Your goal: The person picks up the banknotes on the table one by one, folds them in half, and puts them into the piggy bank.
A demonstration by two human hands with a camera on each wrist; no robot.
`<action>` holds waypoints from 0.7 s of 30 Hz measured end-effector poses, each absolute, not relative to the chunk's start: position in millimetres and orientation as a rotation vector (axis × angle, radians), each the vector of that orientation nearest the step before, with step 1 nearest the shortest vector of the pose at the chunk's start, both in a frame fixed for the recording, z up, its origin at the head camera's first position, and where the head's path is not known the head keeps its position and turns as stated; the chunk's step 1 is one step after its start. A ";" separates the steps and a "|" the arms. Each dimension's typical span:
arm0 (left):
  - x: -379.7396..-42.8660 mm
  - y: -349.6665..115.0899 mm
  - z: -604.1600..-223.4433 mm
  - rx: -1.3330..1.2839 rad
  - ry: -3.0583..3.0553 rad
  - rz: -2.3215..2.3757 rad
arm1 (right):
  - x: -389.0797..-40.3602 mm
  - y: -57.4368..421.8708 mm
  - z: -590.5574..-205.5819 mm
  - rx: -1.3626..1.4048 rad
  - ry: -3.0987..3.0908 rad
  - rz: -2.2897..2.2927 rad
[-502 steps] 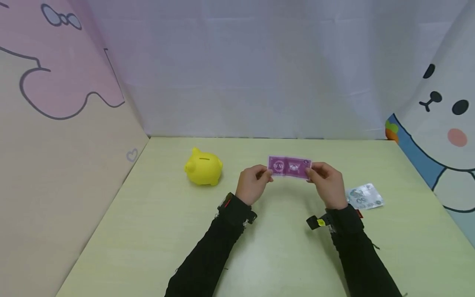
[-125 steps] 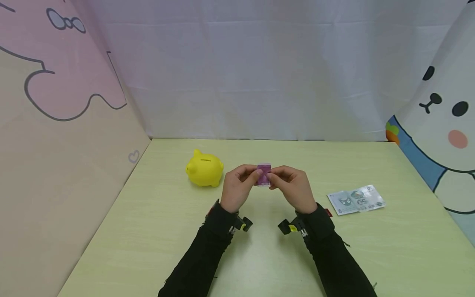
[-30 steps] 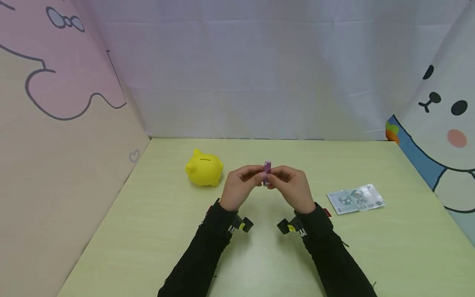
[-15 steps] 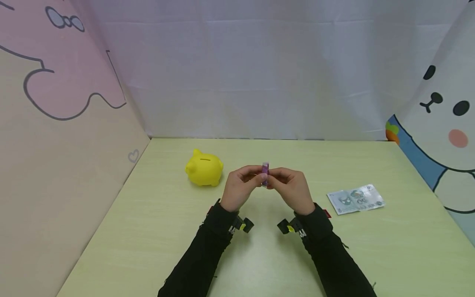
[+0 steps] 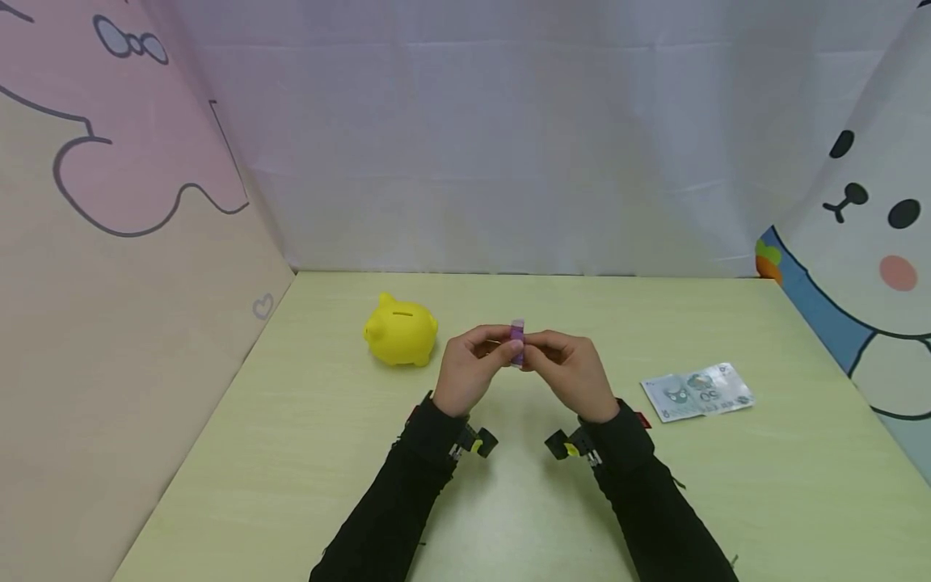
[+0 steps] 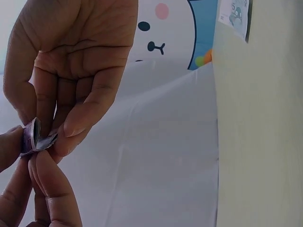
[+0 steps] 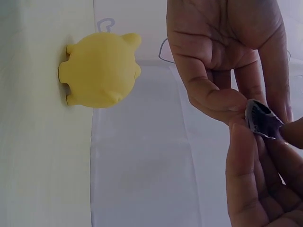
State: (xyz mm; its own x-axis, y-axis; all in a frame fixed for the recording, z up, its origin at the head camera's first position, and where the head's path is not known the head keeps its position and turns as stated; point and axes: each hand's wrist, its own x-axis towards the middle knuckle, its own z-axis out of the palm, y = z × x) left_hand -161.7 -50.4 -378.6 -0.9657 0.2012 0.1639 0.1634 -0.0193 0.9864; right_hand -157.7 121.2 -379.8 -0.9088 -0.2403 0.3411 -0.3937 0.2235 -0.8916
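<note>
A purple banknote (image 5: 517, 343), folded into a narrow strip, is held upright between both hands above the table. My left hand (image 5: 473, 366) pinches its left side with thumb and fingers. From the other side my right hand (image 5: 570, 368) pinches it too, and the fingertips of both hands nearly meet. In the left wrist view the banknote (image 6: 32, 137) shows a curved, looped edge with a loose end. The right wrist view shows the open end of the folded banknote (image 7: 261, 119); fingers cover the rest.
A yellow piggy bank (image 5: 401, 331) with a slot on top stands left of the hands. A pale banknote (image 5: 698, 392) lies flat on the table (image 5: 509, 517) to the right. A white curtain (image 5: 465, 162) hangs behind, with printed panels at both sides.
Long ago the purple banknote was spread wide between the hands; it was then folded smaller, down to a thin strip. In the last second strip and fingertips shifted slightly left.
</note>
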 end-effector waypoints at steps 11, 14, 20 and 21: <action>-160.5 -51.3 -378.2 0.390 2.179 2.210 | -156.0 122.7 -379.7 0.699 -2.359 1.834; -161.0 -51.8 -379.2 0.395 2.182 2.210 | -155.9 122.1 -379.6 0.695 -2.357 1.845; -161.1 -52.4 -379.5 0.390 2.185 2.207 | -155.1 120.4 -378.5 0.682 -2.354 1.846; -160.9 -52.4 -379.2 0.388 2.184 2.209 | -154.7 120.1 -377.9 0.678 -2.355 1.843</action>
